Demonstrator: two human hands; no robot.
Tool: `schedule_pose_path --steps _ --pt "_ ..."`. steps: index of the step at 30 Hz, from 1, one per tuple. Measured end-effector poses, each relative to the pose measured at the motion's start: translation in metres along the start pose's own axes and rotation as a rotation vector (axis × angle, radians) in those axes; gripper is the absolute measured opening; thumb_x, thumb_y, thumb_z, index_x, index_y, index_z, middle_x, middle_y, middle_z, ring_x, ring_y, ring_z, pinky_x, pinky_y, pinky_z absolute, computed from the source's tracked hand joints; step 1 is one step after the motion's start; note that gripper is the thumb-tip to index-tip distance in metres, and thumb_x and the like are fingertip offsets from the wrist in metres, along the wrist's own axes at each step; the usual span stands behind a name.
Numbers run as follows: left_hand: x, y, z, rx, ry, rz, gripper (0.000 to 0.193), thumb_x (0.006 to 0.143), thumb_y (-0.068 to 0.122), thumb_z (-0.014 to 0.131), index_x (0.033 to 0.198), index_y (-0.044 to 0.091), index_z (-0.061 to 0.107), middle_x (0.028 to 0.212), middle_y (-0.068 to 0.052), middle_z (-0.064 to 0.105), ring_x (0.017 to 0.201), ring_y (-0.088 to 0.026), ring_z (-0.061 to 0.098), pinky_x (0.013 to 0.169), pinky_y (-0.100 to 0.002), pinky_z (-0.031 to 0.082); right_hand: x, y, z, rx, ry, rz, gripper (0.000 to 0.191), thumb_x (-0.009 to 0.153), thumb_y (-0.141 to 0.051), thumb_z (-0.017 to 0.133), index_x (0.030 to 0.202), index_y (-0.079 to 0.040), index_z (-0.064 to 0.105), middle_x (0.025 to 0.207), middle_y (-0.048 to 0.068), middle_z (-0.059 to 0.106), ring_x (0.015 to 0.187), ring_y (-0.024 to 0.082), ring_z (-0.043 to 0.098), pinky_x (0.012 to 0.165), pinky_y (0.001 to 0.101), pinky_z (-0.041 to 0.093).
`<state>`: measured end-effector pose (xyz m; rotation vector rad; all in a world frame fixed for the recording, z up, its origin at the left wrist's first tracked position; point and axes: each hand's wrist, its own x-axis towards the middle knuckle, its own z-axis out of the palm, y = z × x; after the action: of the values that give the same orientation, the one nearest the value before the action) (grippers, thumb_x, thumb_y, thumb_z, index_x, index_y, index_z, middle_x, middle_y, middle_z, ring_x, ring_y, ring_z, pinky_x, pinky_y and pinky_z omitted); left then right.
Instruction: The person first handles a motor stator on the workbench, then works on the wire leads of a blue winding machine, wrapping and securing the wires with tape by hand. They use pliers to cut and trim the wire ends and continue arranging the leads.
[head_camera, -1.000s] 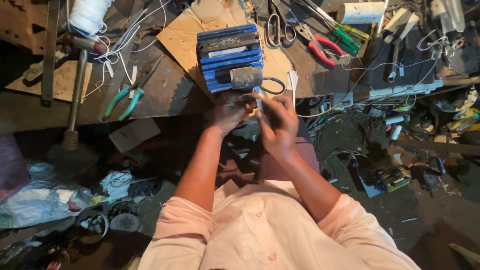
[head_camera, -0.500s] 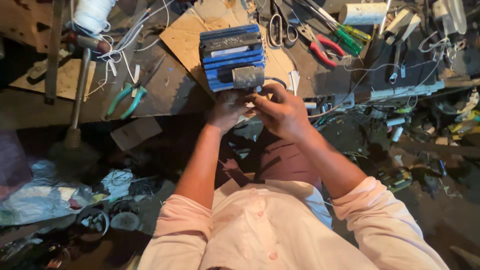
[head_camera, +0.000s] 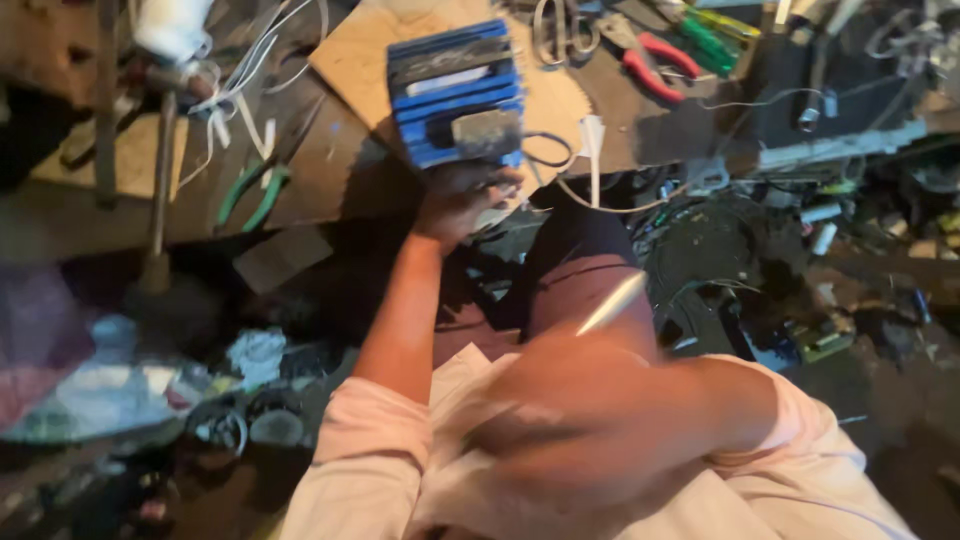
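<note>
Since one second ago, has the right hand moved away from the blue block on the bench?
Yes. The right hand has pulled back from the blue block toward the body, now blurred near the chest. The left hand remains at the block.

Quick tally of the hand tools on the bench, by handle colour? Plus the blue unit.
Green-handled pliers: 1
Red-handled pliers: 1
Green-handled screwdriver: 1
Metal scissors: 1
Blue boxy unit, left hand at its near edge: 1
Total: 5
The right hand is blurred near the camera with a thin pale tool.
</note>
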<state>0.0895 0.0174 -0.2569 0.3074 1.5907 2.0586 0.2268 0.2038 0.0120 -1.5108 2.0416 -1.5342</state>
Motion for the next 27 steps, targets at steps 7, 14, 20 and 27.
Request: schedule_pose_path --steps 7,14,20,27 --pt "-0.027 0.012 0.011 -0.164 0.048 0.051 0.037 0.093 0.009 0.071 0.130 0.004 0.069 0.105 -0.002 0.070 0.089 -0.011 0.064 0.077 -0.026 0.051 -0.036 0.040 0.017 -0.503 0.194 0.190 0.036 0.077 -0.006 0.078 0.113 -0.005 0.069 0.111 0.009 0.064 0.094 0.029 0.069 0.075 0.0378 0.056" --pt "-0.098 0.045 0.086 0.280 0.280 0.100 0.021 0.090 0.015 0.072 0.107 0.002 0.073 0.091 -0.005 0.074 0.083 -0.011 0.068 0.077 -0.028 0.057 -0.105 0.079 0.030 0.027 0.942 0.494 0.035 0.091 0.015 0.054 0.122 0.005 0.065 0.107 0.011 0.061 0.085 0.013 0.060 0.072 0.0274 0.049" --pt "-0.111 0.064 0.134 0.242 -0.066 0.077 0.030 0.091 0.024 0.070 0.113 0.003 0.067 0.101 -0.007 0.075 0.094 -0.013 0.074 0.083 -0.029 0.060 -0.071 0.061 0.031 0.436 1.082 0.247 0.022 0.098 0.010 0.058 0.119 0.002 0.058 0.108 0.013 0.062 0.085 0.017 0.062 0.071 0.0308 0.053" --pt "-0.128 0.071 0.112 0.382 0.072 0.088 0.032 0.093 0.028 0.073 0.111 0.002 0.070 0.093 -0.008 0.073 0.085 -0.016 0.070 0.079 -0.029 0.056 -0.090 0.005 0.009 0.124 0.785 -0.148 0.018 0.104 0.002 0.058 0.122 0.000 0.054 0.115 0.016 0.061 0.089 0.018 0.064 0.077 0.0303 0.054"
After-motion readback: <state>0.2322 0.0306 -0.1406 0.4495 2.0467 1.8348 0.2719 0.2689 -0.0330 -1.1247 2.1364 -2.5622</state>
